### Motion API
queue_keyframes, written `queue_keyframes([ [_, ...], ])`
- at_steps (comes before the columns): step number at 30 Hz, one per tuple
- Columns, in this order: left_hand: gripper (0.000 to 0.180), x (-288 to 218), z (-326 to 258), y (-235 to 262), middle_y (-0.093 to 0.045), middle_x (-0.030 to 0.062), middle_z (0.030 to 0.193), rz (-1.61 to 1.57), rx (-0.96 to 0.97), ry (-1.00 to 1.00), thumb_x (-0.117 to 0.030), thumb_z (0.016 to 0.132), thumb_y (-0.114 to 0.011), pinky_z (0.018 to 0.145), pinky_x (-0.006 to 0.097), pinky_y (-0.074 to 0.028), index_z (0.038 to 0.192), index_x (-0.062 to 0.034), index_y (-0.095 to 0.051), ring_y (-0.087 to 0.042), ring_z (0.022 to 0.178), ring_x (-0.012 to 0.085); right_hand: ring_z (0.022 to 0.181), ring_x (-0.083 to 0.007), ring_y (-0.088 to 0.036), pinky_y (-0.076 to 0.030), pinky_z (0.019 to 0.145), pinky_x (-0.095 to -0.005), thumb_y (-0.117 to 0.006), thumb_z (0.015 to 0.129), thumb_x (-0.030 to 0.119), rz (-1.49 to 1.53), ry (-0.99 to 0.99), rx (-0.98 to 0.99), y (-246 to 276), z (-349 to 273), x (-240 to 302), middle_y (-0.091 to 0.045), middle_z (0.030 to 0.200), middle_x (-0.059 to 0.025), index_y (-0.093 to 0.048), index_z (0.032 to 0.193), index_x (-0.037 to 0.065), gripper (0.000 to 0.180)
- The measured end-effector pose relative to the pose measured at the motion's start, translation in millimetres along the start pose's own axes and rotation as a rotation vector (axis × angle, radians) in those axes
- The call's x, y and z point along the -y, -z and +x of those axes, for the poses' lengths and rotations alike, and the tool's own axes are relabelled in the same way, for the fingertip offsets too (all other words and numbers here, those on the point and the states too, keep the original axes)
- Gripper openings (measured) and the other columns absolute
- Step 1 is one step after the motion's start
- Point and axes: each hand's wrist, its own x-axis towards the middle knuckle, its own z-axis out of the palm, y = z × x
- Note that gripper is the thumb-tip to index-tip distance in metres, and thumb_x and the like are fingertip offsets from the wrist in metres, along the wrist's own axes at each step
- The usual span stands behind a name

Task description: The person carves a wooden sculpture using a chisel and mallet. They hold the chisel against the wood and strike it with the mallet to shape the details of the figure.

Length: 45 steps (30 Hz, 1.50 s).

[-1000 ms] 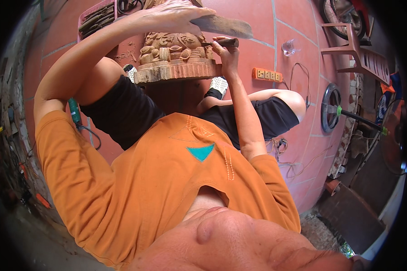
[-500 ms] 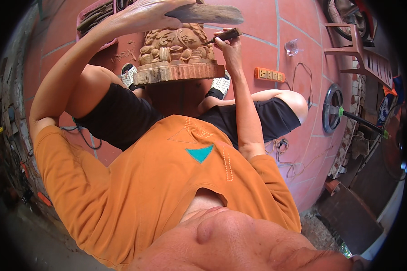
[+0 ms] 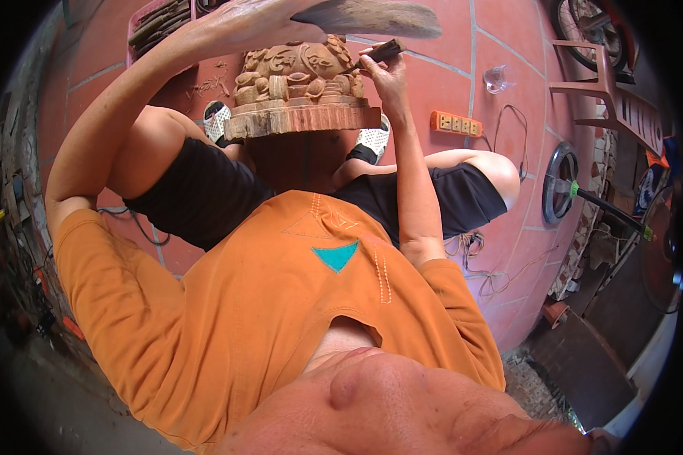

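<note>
A carved wooden sculpture [image 3: 302, 89] with rounded, scroll-like relief stands on its rough-edged base between my feet. My left hand [image 3: 254, 24] is closed round the grip end of a worn wooden mallet [image 3: 379, 18], which reaches rightward above the carving. On the carving's right side, my right hand [image 3: 391, 82] holds a chisel by its dark wooden handle [image 3: 385, 51]. The chisel's thin shaft points left at the carving's upper right edge; whether its tip touches the wood I cannot tell. A gap shows between the mallet and the chisel handle.
A pink tray [image 3: 132, 30] of carving tools lies at the far left, near wood shavings [image 3: 211, 85]. On the tiled floor to the right are an orange power strip [image 3: 455, 123], a clear plastic cup [image 3: 496, 79], a wheel-shaped base [image 3: 560, 182] and a reddish plastic chair [image 3: 607, 91].
The mallet and my left hand have moved to the right and slightly upward. My right hand and the chisel have shifted only slightly; the carving stays in place.
</note>
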Motion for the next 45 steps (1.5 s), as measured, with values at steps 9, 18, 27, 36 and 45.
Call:
queue_keyframes([
  [9,0.061,6,12,-14,-0.064,0.0285,0.117,-0.024,-0.099,-0.178,-0.024,0.09,-0.07,0.091,0.048,-0.051,0.141,0.0,-0.046,-0.063,0.108,0.0438,0.101,-0.0191,-0.066,-0.06,0.088,-0.0353,-0.067,0.094,0.004,0.09,-0.059,0.074,13,4,2,-0.067,0.111,-0.008,-0.055,0.118,0.007,0.027],
  [18,0.064,13,31,-34,-0.065,0.0294,0.114,0.106,-0.032,-0.083,-0.025,0.087,-0.069,0.092,0.048,-0.051,0.14,0.0023,-0.047,-0.063,0.108,0.0435,0.101,-0.0189,-0.067,-0.06,0.087,-0.0341,-0.066,0.094,0.003,-0.047,-0.041,0.087,8,7,2,-0.067,0.112,-0.0078,-0.058,0.116,0.005,0.024],
  [27,0.057,-19,42,-11,-0.065,0.0302,0.111,-0.002,0.061,0.034,-0.024,0.087,-0.068,0.09,0.049,-0.051,0.136,-0.0002,-0.051,-0.065,0.105,0.0435,0.1,-0.0187,-0.067,-0.06,0.085,-0.0338,-0.065,0.094,0.002,-0.018,-0.035,0.069,11,1,6,-0.068,0.111,-0.0075,-0.057,0.118,0.005,0.025],
  [36,0.062,9,48,-29,-0.065,0.029,0.117,0.094,0.153,0.087,-0.03,0.088,-0.068,0.094,0.048,-0.05,0.138,0.0011,-0.051,-0.064,0.11,0.0424,0.097,-0.021,-0.069,-0.061,0.082,-0.0359,-0.068,0.093,0.005,0.035,-0.139,-0.02,5,2,8,-0.07,0.104,-0.0085,-0.062,0.113,0.004,0.021],
  [45,0.064,20,28,-25,-0.064,0.0288,0.12,0.118,0.014,0.006,-0.029,0.087,-0.068,0.096,0.049,-0.049,0.14,0.0007,-0.05,-0.062,0.112,0.0431,0.09,-0.0226,-0.07,-0.064,0.08,-0.0371,-0.073,0.089,0.003,-0.035,-0.147,-0.132,11,6,0,-0.066,0.099,-0.011,-0.06,0.11,-0.001,0.026],
])
